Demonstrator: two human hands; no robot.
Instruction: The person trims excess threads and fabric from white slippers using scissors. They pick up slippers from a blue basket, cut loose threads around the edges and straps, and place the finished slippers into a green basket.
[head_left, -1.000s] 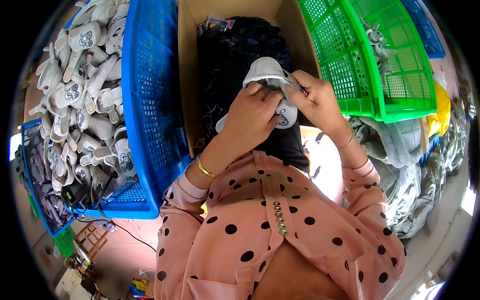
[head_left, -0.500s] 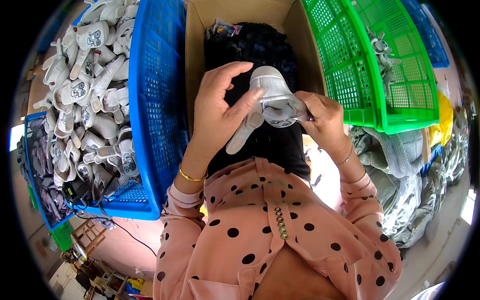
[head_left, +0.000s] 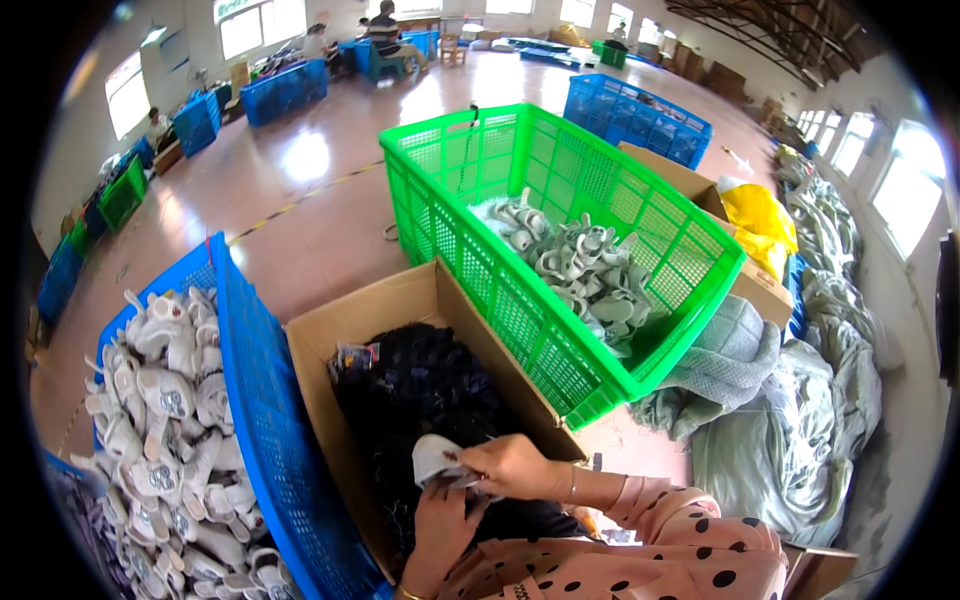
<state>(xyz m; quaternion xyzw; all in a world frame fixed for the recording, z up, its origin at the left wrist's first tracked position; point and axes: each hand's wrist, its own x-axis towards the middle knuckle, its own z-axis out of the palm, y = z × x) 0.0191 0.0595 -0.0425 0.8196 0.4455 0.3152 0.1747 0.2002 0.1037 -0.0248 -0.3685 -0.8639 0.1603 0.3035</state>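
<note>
A small pale grey shoe upper (head_left: 432,458) is held in both hands above the cardboard box (head_left: 370,290). My right hand (head_left: 515,467) pinches it from the right, its fingers closed on the edge. From below, my left hand (head_left: 445,525) grips its lower side, with the fingertips close to those of the right. A thin shiny bit shows between the hands, too small to make out. Dark, fluffy-looking material (head_left: 430,385) fills the box beneath.
At the left, a blue crate (head_left: 255,370) holds many pale shoe uppers (head_left: 165,400). A green crate (head_left: 480,270) with more grey pieces (head_left: 590,270) stands beyond the box. Grey sacks (head_left: 775,440) and a yellow bag (head_left: 758,225) lie at the right. People sit farther off.
The view has swung up and left, bringing the wide room in. My left hand, with fingers spread before, has closed on the shoe upper; my right hand still holds it.
</note>
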